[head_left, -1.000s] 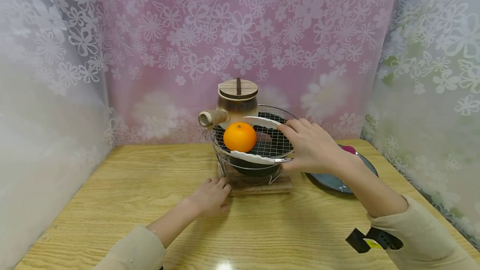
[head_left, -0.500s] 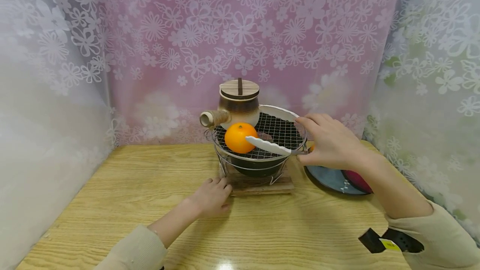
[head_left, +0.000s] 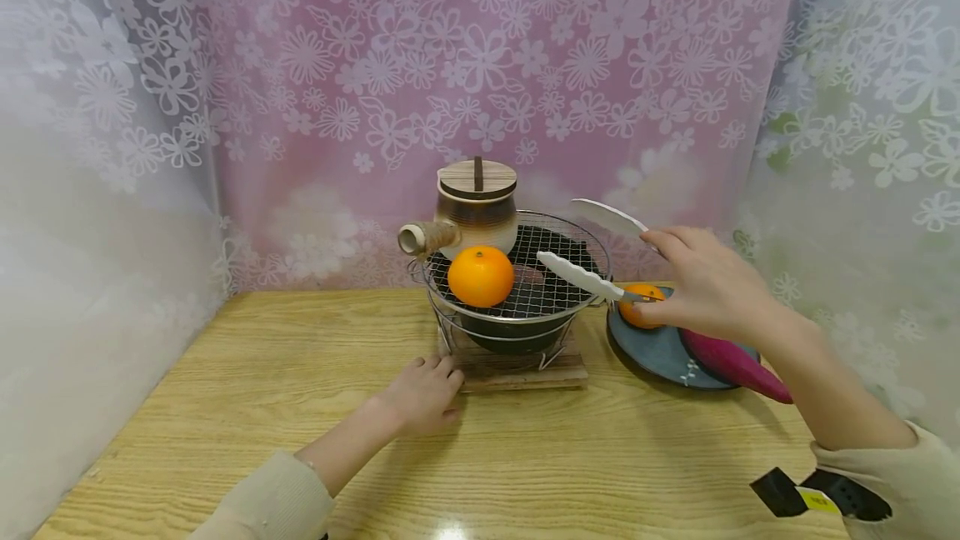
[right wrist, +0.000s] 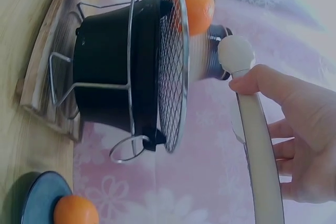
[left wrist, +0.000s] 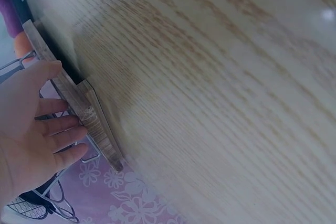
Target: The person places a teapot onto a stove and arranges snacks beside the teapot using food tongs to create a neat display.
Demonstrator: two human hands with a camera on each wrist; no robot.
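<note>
1. Right grip: thumb and fingers curled round the tongs; their 2 white, wavy-edged arms spread apart; tongs held in the air, the nearer arm's tip over the right part of the mesh in the head view.
2. Left grip: fingers relaxed, grasping released; fingertips rest at the left front corner of the wooden base.
3. Orange, no. 1: sits on the wire mesh, front left, well apart from the tongs; lidded pot just behind it, cord-wrapped handle pointing left; a reddish patch shows at the mesh, on or under it, cannot tell.
4. Black stove beneath the mesh, in a wire frame upon the wooden base.
5. Blue-grey plate on the counter, right of the stove; holds orange no. 2, partly hidden by the tongs, and a purple-red, root-shaped item that overhangs the rim.
6. Pink flowered curtain behind; black strap at the right sleeve.
</note>
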